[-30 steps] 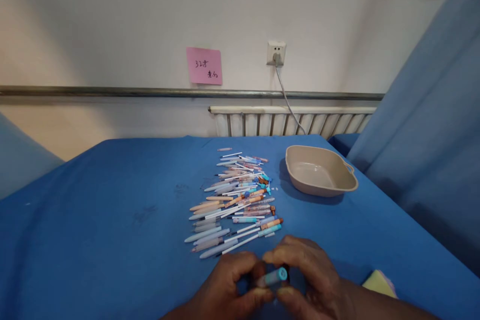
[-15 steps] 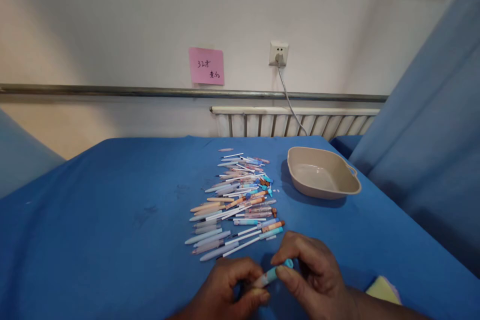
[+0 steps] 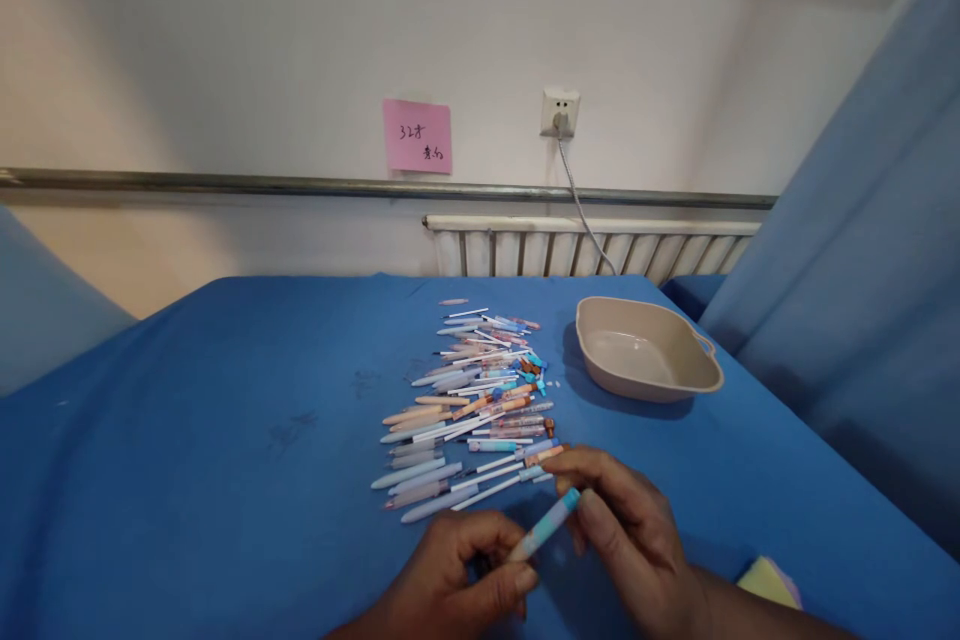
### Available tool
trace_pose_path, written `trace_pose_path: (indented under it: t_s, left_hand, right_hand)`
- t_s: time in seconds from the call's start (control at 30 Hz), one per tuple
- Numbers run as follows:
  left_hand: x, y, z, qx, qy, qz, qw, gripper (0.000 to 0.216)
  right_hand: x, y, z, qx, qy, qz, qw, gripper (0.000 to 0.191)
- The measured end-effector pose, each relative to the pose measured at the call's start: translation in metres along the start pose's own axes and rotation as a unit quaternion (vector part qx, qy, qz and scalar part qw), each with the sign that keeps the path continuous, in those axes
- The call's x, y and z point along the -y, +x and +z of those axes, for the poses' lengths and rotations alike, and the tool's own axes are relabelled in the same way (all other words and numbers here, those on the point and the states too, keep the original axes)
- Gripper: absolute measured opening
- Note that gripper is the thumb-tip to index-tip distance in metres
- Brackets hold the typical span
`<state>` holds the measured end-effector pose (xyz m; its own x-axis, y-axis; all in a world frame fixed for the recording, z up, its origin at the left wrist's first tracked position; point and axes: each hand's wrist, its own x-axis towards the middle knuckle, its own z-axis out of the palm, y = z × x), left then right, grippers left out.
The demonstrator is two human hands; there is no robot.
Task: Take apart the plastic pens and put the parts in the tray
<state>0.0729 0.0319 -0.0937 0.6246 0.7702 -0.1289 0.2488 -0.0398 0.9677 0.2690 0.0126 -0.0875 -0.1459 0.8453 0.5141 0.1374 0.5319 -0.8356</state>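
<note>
Low in the picture, both my hands hold one light blue pen [image 3: 543, 526] above the blue table [image 3: 225, 440]. My left hand [image 3: 457, 580] pinches its lower end between thumb and fingers. My right hand [image 3: 622, 540] is closed on its upper end, near the turquoise tip. Just beyond my hands lies a heap of pens and pen parts [image 3: 472, 400], pale blue, white and orange, spread out in rows.
A beige shallow dish [image 3: 646, 350] stands to the right of the heap. A yellow pad corner [image 3: 769, 583] shows at the lower right. Blue cloth [image 3: 862, 250] hangs on the right. A radiator [image 3: 585, 245], a wall socket and a pink note [image 3: 417, 135] are behind the table.
My hands have drawn apart along the pen, and more of its length shows. The pen now tilts up to the right. The camera has shifted slightly.
</note>
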Motion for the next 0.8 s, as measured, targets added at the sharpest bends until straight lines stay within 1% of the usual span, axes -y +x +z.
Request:
trace_pose_path:
  t_s: [0.07,0.13,0.2,0.3,0.37,0.43,0.5,0.57,0.63,0.7,0.77,0.8]
  left_hand:
    - [0.001,0.0,0.0,0.02,-0.044,-0.019,0.999,0.04]
    - [0.0,0.001,0.0,0.024,-0.049,-0.025,0.998,0.045]
    - [-0.001,0.001,0.0,0.006,-0.005,-0.009,1.0,0.045]
    - [-0.005,0.001,-0.001,-0.025,0.081,0.037,0.996,0.042]
    - [-0.007,0.001,-0.001,-0.024,0.107,0.055,0.992,0.039]
    - [-0.006,0.002,-0.001,-0.016,0.103,0.053,0.993,0.04]
    - [-0.003,0.002,0.0,-0.002,0.068,0.027,0.997,0.043]
    - [0.003,0.002,0.001,0.023,-0.004,-0.013,1.0,0.046]
    - [0.008,0.002,0.001,0.059,-0.093,-0.042,0.993,0.05]
    - [0.012,0.003,0.001,0.09,-0.157,-0.059,0.982,0.052]
    - [0.014,0.003,0.001,0.106,-0.184,-0.071,0.975,0.052]
    - [0.015,0.004,0.001,0.102,-0.188,-0.075,0.974,0.052]
  right_hand:
    - [0.002,0.001,0.0,0.001,-0.012,-0.025,1.0,0.021]
    - [0.004,0.002,0.001,0.0,-0.023,-0.04,0.999,0.018]
    - [0.003,0.001,0.003,-0.007,-0.028,-0.03,0.999,0.014]
    - [-0.002,0.0,0.007,-0.012,-0.029,-0.006,0.999,0.012]
    - [-0.005,-0.001,0.008,-0.011,-0.024,0.01,1.0,0.015]
    - [-0.008,0.0,0.009,-0.015,-0.015,0.027,0.999,0.019]
    - [-0.008,0.0,0.009,-0.012,-0.001,0.041,0.999,0.02]
    - [-0.007,0.001,0.009,0.011,0.025,0.046,0.999,0.02]
    - [-0.005,0.001,0.008,0.046,0.065,0.061,0.995,0.025]
    - [-0.005,0.001,0.009,0.073,0.115,0.089,0.987,0.031]
    - [-0.007,0.002,0.012,0.092,0.165,0.122,0.974,0.033]
    - [-0.008,0.003,0.014,0.095,0.185,0.133,0.969,0.032]
